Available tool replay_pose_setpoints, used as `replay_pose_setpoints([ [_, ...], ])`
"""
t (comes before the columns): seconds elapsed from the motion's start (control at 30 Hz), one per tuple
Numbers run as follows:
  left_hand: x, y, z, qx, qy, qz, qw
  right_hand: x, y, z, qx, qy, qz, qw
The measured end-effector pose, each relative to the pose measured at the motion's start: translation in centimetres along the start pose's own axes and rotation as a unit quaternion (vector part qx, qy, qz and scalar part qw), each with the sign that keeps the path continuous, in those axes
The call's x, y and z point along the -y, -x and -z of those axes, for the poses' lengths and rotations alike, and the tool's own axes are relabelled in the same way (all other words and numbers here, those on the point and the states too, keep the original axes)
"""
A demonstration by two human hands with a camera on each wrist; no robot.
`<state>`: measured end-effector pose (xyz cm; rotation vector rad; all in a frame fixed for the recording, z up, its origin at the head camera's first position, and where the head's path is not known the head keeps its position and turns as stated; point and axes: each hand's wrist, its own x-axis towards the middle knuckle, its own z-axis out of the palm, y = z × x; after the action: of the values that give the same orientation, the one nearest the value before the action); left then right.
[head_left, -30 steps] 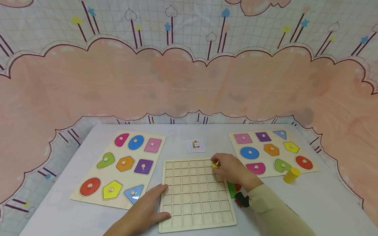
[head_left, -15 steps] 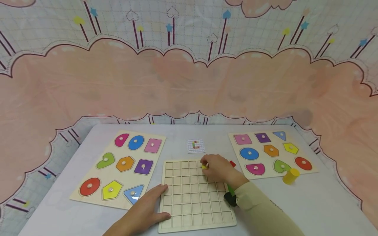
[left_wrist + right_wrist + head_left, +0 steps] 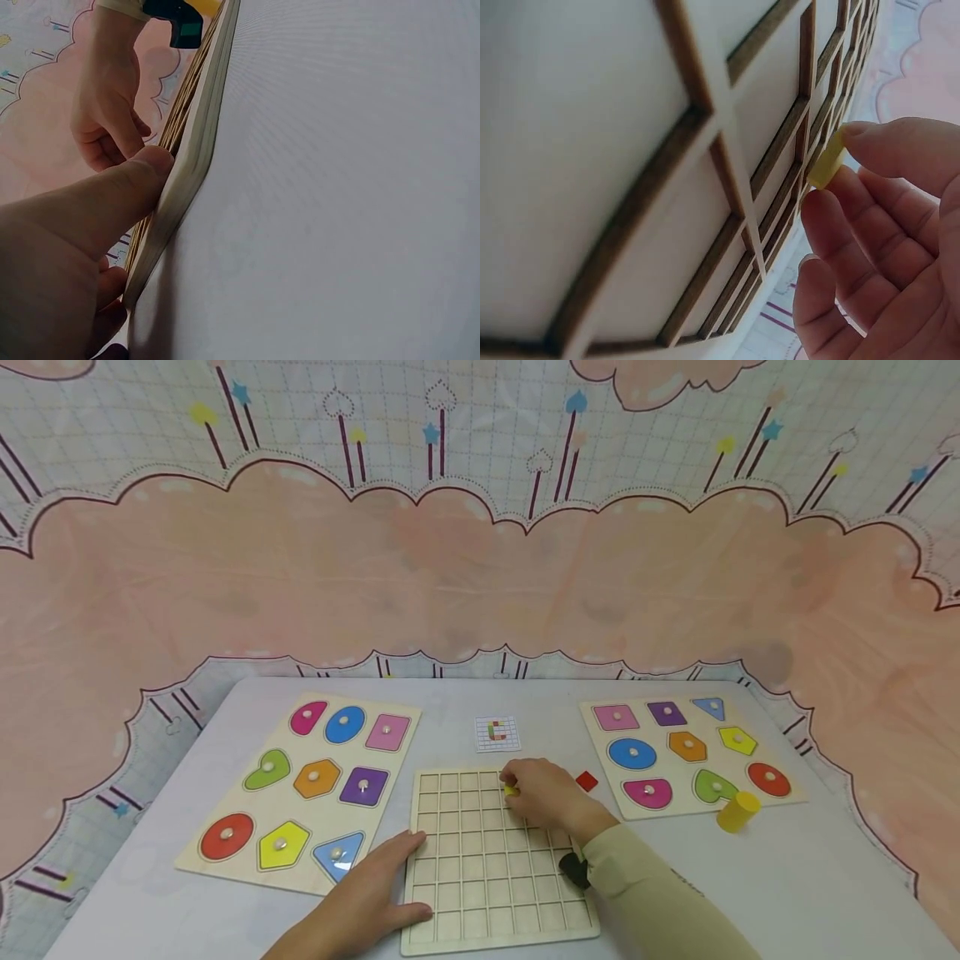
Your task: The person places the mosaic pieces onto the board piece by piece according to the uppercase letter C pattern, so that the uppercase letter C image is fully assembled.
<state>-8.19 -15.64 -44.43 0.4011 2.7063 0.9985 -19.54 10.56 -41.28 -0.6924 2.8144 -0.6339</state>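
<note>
A wooden grid board lies in front of me, divided by raised strips into square cells. My left hand rests against its left edge; the left wrist view shows the thumb on the rim and fingertips farther along it. Near the far side of the board, my right hand pinches a small yellow block between thumb and fingers. In the right wrist view this block is at the grid strips; whether it sits inside a cell is unclear. A small card with a coloured grid pattern lies beyond the board.
Shape puzzle boards with knobbed pieces flank the grid, one on the left and one on the right. A red square piece lies right of the right hand. A yellow cylinder stands by the right puzzle's near edge.
My right hand has moved left along the board's far side with the yellow block, uncovering the red piece. The left hand has stayed at the board's left edge.
</note>
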Motion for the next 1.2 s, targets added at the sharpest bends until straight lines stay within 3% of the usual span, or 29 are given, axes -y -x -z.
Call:
replay_pose_setpoints([
  [0.17, -0.09, -0.07, 0.10, 0.010, 0.004, 0.014, 0.9999, 0.15, -0.16, -0.01, 0.002, 0.014, 0.010, 0.9998],
  [0.6, -0.17, 0.00, 0.20, 0.006, 0.006, 0.008, 0.9999, 0.65, -0.60, -0.44, -0.001, 0.035, 0.010, 0.9993],
  [1.2, -0.08, -0.01, 0.01, 0.009, 0.002, 0.016, 0.9998, 0.83, 0.00, -0.27, 0.017, 0.012, -0.006, 0.9998],
])
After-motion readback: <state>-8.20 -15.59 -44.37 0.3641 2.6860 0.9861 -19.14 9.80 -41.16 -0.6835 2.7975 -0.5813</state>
